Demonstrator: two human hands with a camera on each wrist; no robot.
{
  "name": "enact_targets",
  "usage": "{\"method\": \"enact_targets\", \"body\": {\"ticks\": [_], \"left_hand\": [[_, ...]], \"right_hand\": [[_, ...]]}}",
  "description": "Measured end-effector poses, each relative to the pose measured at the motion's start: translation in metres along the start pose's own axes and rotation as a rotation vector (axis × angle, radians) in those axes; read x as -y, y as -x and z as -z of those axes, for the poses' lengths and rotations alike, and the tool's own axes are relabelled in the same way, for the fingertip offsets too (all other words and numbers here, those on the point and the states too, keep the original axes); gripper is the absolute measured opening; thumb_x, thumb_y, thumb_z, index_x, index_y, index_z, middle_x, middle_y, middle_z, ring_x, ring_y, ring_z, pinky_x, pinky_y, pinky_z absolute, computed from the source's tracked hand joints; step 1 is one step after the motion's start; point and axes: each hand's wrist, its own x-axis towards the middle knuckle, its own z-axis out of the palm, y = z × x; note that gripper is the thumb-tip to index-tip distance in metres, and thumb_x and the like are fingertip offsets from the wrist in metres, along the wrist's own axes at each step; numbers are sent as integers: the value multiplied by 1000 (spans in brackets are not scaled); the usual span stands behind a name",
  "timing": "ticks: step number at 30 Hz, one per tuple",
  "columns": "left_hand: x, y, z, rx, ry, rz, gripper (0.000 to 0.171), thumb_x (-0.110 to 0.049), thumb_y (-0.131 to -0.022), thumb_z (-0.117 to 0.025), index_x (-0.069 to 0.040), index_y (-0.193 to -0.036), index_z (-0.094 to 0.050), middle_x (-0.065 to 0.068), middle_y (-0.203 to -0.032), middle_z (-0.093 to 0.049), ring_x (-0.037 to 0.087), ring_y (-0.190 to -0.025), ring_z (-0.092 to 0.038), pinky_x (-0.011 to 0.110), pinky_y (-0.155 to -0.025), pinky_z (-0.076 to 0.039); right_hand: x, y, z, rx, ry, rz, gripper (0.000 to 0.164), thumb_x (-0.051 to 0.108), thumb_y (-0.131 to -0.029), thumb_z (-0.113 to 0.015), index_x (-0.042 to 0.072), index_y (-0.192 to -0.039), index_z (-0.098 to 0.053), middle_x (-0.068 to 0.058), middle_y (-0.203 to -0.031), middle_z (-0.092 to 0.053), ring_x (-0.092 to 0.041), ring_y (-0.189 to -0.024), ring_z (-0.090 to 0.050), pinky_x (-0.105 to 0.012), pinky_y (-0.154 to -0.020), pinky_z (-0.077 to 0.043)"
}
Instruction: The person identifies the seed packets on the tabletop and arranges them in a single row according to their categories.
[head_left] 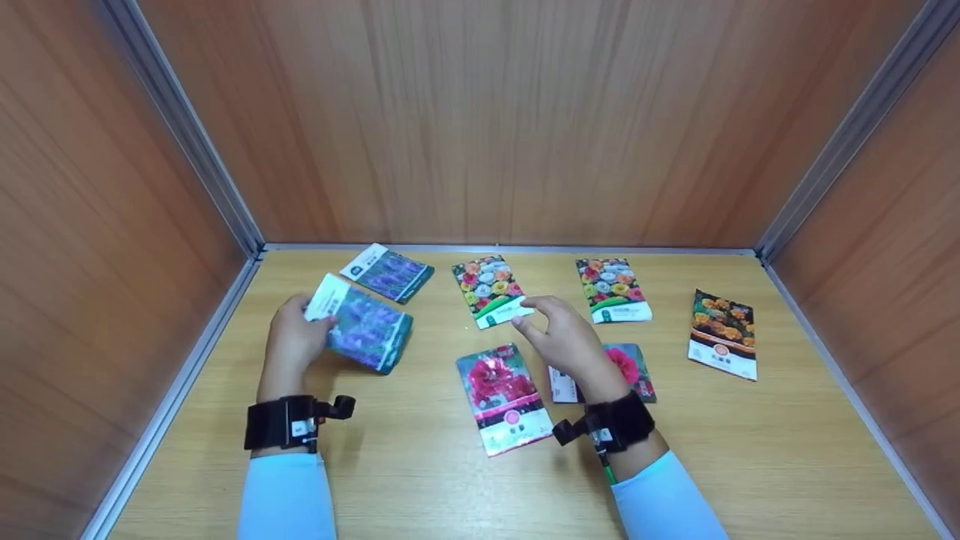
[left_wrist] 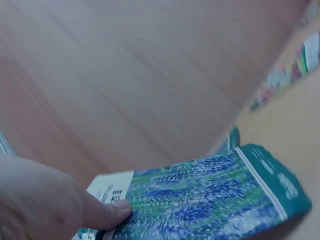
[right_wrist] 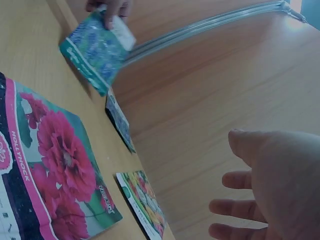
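Note:
My left hand [head_left: 292, 337] grips a seed packet with blue-purple flowers [head_left: 369, 324] by its white end, thumb on top. In the left wrist view the thumb [left_wrist: 117, 212] presses on this packet's printed face. A second blue-purple flower packet [head_left: 388, 272] lies just behind it. Holding nothing, my right hand [head_left: 566, 341] hovers with its fingers towards a seed packet of mixed-colour flowers [head_left: 491, 289]; the right wrist view shows its fingers [right_wrist: 240, 207] spread and apart from any packet. Under the right forearm, a pink-flower packet [head_left: 634, 367] is partly hidden.
A pink hollyhock packet [head_left: 504, 397] lies at the front middle of the table [head_left: 420, 480]. Another mixed-flower packet [head_left: 613, 291] lies at the back, and an orange-flower packet [head_left: 722, 334] at the right. Wooden panels [head_left: 495, 127] enclose the back and sides.

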Motion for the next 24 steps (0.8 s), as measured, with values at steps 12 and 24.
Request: {"method": "enact_targets", "body": {"ticks": [12,24], "left_hand": [[-89,47,-44,146,69,-211,59,-20,-111,-77,-16,-166,-58,13,-162,-64,30,-138,-67,50,-119,-60],[-130,67,-87,126,95,-494,50,-19,-105,-84,-27,-153,-71,9,-151,-70,28,-126,-71,46,-107,-67]], "right_hand": [[7,11,10,2,-243,98,42,40,-116,-68,24,-155,-68,2,-150,-73,-25,-148,-64,-55,-126,-52],[7,22,19,21,-337,204,19,22,-114,-73,15,-128,-81,-4,-107,-78,-23,-92,-63,-27,-76,-56]]}}
